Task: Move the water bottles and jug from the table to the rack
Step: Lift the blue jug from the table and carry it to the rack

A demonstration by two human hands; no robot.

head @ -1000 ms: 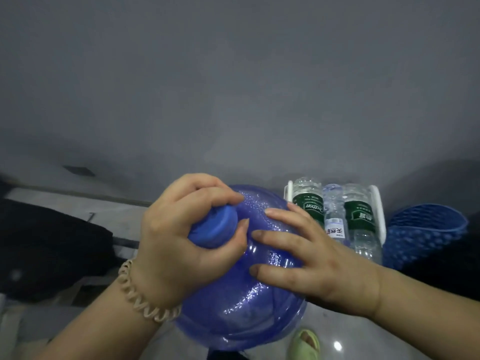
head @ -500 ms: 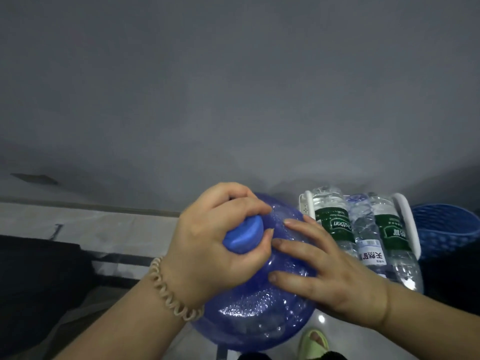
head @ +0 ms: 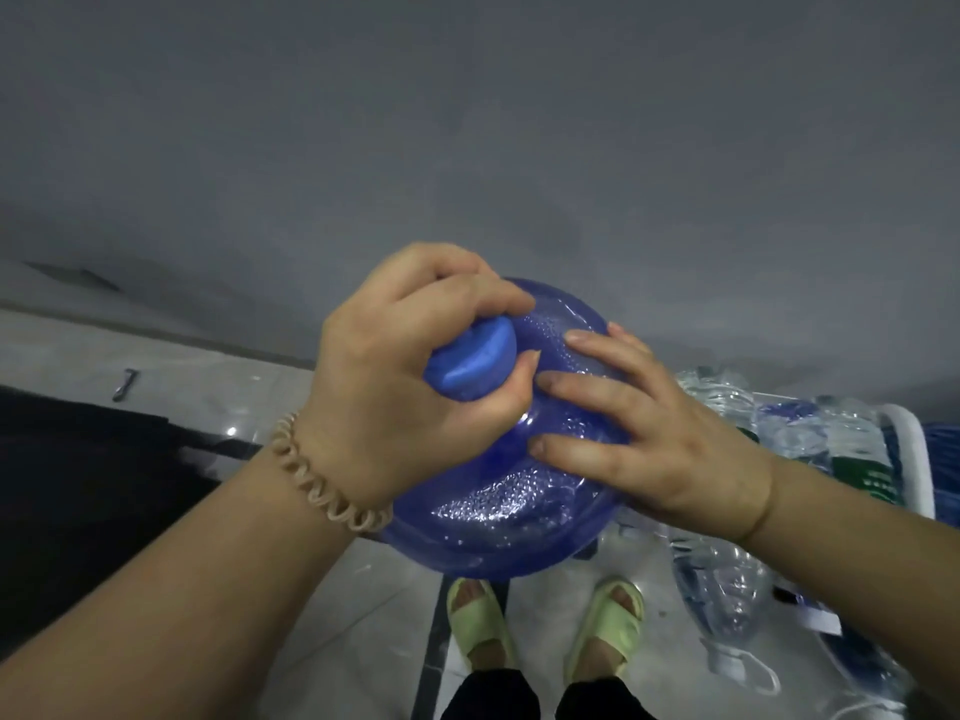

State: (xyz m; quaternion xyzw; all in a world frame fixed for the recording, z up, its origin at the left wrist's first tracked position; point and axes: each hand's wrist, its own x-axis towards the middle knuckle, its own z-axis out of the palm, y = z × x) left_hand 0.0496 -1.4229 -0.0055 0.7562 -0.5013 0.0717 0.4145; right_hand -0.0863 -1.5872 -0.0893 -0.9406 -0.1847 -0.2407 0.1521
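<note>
A large translucent blue water jug [head: 498, 517] hangs in front of me above the floor, with a solid blue cap [head: 470, 363]. My left hand [head: 395, 387] is wrapped around the jug's neck and cap. My right hand [head: 639, 439] lies flat with spread fingers on the jug's right shoulder. Behind it to the right, several clear water bottles [head: 795, 428] with green labels lie side by side in a white-framed rack [head: 909, 459]. Another clear bottle [head: 727, 595] lies lower down on the right.
A grey wall fills the upper view. The light tiled floor [head: 353, 626] is below, with my feet in green sandals [head: 480, 623]. A dark mass [head: 78, 485] lies at the left. A blue mesh basket [head: 945, 459] sits past the rack at the right edge.
The view has tilted down and my feet have come into sight. The jug, still held by both hands, has shifted right and now hides part of the bottles in the rack.
</note>
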